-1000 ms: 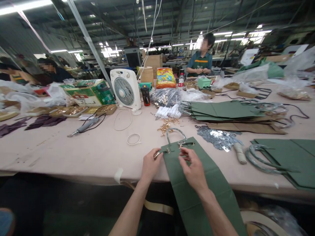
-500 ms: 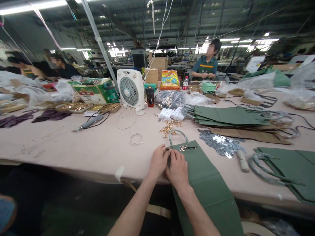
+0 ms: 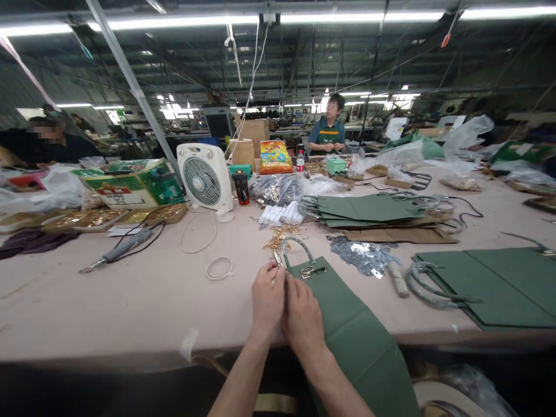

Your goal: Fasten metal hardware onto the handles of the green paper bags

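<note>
A flat green bag (image 3: 347, 324) lies on the table's near edge, its lower part hanging over, with a green loop handle (image 3: 297, 244) at its far end and a metal clasp (image 3: 313, 271) on it. My left hand (image 3: 268, 302) pinches a small metal fitting (image 3: 278, 259) up at the bag's left edge. Close beside it, my right hand (image 3: 302, 319) rests on that edge and seems to grip it. The fingers hide part of the fitting and the edge.
The pale pink table (image 3: 130, 301) holds gold fittings (image 3: 275, 240), silver metal pieces (image 3: 358, 256), stacked green bags (image 3: 369, 209) and a white fan (image 3: 205, 177). A co-worker (image 3: 326, 130) sits across the table, and another person (image 3: 43, 145) sits far left.
My hands have come together at the bag's left edge, and the metal fitting is now raised in my left hand. The whole view has also shifted, with the table lower and objects further left.
</note>
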Available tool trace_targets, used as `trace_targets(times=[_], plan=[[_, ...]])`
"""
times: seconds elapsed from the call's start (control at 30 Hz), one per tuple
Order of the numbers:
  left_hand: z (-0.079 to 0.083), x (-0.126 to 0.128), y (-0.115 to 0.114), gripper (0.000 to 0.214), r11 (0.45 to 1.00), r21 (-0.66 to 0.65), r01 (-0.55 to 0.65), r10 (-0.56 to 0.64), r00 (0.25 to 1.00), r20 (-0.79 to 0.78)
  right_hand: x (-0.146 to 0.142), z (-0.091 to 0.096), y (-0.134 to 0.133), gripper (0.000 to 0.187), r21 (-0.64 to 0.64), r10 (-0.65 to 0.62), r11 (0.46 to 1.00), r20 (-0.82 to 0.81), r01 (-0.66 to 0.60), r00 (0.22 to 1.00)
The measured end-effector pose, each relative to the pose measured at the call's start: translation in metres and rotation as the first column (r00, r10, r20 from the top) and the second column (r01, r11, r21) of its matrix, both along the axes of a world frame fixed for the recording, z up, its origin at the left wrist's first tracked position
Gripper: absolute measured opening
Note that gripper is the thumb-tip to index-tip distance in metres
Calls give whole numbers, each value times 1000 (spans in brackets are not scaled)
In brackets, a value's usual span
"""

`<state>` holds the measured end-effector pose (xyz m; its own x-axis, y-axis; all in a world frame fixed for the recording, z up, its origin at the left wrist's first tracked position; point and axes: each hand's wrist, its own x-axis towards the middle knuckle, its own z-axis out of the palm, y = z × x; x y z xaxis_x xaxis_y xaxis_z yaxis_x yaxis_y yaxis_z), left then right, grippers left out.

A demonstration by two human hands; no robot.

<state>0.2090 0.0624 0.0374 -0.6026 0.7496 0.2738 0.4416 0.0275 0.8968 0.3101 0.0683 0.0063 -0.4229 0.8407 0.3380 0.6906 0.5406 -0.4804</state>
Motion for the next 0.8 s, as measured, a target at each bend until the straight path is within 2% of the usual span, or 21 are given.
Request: trace_targets(times=[0.13,0.23,0.3,0.37,0.43,0.5,0.57,0.63,0.7,0.8], plan=[[20,20,-9,35,981,133,143,-158,981,112,32,25,7,60,34,51,998,-122,-47,991],[19,18,-10,42,966,208,154,-210,935,286,72,57,16,47,42,93,995,-194,-87,976],[10,12,-6,52,979,121,164,-198,903,380,103,83,23,39,22,97,995,-229,-94,969],[-2,8,-2,64,967,8,253,-224,840,494,132,110,32,37,-25,67,997,-268,-76,961],[-10,14,0,69,919,14,395,-304,685,662,158,135,41,43,-105,7,994,-335,-44,942],[-11,28,0,69,841,160,517,-428,454,781,180,156,50,53,-256,-53,965,-423,-63,905],[-6,47,-3,67,756,338,560,-532,226,816,196,169,57,65,-453,-104,876,-513,-165,852],[3,64,-7,67,718,456,526,-563,52,825,207,174,63,72,-595,-155,750,-585,-291,796],[12,75,-13,65,753,487,443,-531,-28,847,214,171,69,75,-644,-198,673,-630,-364,751],[24,81,-20,61,804,471,363,-497,-24,867,219,157,81,72,-663,-221,642,-641,-385,735]])
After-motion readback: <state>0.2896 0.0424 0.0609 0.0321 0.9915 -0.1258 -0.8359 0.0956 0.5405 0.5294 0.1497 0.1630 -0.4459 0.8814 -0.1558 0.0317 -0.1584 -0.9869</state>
